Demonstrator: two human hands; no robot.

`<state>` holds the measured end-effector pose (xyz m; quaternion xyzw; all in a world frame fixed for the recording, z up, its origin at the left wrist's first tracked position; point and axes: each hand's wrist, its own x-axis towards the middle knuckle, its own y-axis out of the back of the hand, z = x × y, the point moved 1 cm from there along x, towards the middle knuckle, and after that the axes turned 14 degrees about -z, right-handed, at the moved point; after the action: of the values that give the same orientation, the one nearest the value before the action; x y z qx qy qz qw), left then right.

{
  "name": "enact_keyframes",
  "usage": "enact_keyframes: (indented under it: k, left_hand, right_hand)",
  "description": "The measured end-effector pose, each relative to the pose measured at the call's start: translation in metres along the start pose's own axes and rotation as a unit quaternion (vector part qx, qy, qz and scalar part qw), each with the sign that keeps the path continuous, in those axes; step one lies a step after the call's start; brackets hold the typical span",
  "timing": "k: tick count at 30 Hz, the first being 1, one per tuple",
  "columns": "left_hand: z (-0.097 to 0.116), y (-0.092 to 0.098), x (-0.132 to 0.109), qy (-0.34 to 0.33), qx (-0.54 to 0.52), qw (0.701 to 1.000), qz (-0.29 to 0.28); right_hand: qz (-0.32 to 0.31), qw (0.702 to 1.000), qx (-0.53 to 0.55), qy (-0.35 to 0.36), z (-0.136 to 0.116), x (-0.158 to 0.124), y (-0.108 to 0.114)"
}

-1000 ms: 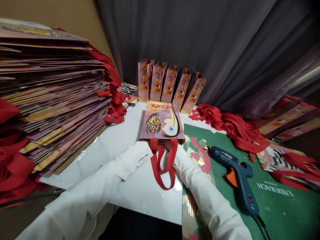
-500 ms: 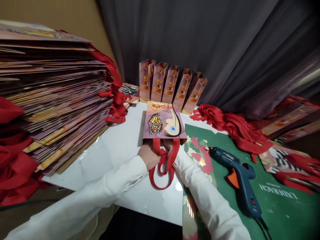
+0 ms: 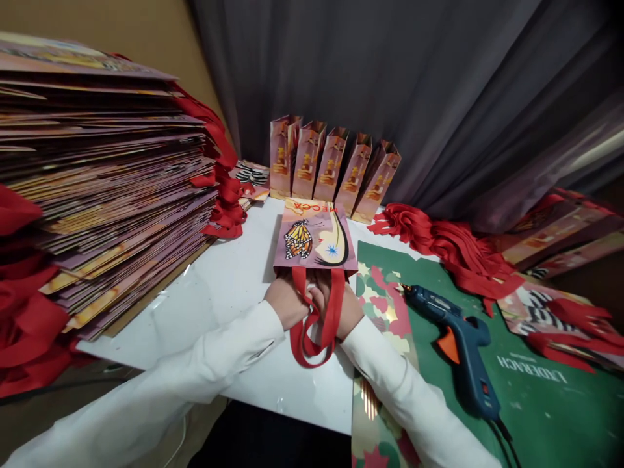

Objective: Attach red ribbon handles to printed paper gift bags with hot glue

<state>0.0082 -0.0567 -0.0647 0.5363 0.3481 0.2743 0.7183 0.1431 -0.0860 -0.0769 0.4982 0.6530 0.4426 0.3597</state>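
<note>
A paper gift bag (image 3: 312, 235) lies flat on the white tabletop, printed with a butterfly and a face, its mouth facing me. Two red ribbon handles (image 3: 337, 302) hang from the mouth and loop down over my wrists. My left hand (image 3: 286, 301) reaches into the opening from the left, its fingers hidden inside the bag. From the right, my right hand (image 3: 348, 312) also goes into the mouth, partly behind the ribbon. What the fingertips touch inside cannot be seen.
Several finished bags (image 3: 336, 162) stand in a row behind. A tall stack of flat bags (image 3: 131, 188) rises at left. Red ribbons (image 3: 439, 244) lie at back right. A blue glue gun (image 3: 453, 344) with its cord rests on a green sheet (image 3: 531, 416).
My right hand has drawn back a little, so more of it shows outside the bag's mouth. The ribbon handles have shifted slightly, and the view has moved a little.
</note>
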Motion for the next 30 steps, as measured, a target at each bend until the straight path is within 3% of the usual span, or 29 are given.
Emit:
enact_keyframes:
  k: [5,9,23,30]
  left_hand:
    - [-0.005,-0.004,-0.003,-0.025,0.002,1.0,0.002]
    - [-0.002,-0.002,-0.006,-0.008,0.009,1.0,-0.002]
    - [-0.003,0.001,-0.008,0.054,0.04,0.996,-0.053]
    - [-0.003,0.001,-0.009,0.064,0.039,0.995,-0.066]
  right_hand:
    - [-0.029,0.998,-0.038,-0.028,-0.007,0.002,0.004]
    - [-0.021,0.993,-0.098,-0.069,-0.009,0.005,0.005]
    - [0.006,0.99,-0.128,-0.064,-0.004,0.004,0.002]
    - [-0.058,0.985,-0.139,-0.086,-0.001,-0.004,0.011]
